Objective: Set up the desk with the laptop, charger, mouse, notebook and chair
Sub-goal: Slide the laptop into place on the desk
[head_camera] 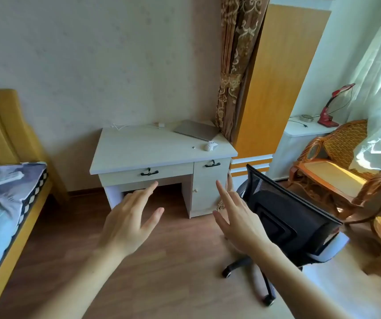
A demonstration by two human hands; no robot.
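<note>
The room was a bedroom with pale wallpaper and a wood floor (173, 261), and a white desk stood against the far wall, its tabletop (148, 148) carrying the task's things. A closed grey laptop (196, 130) lay at the back right corner of the tabletop, a white mouse (210, 146) sat just in front of it near the right edge, and a small white charger (161, 124) with its thin cable rested along the back edge. No notebook could be made out. The black mesh chair (286, 217) stood on the floor to the right of the desk, turned at an angle with its back toward the camera, not tucked under the desk. The left hand (127, 217) reached forward in mid-air with its fingers (147, 192) straight and spread, holding nothing. The right hand (238, 217) reached likewise, fingers extended and empty, just beside the chair's backrest; contact with it could not be told. A bed (5, 203) with a yellow headboard stood at the left, a patterned curtain (235, 65) hung beside the desk, and wicker seats (337, 162) and a red lamp (330, 107) filled the right.
</note>
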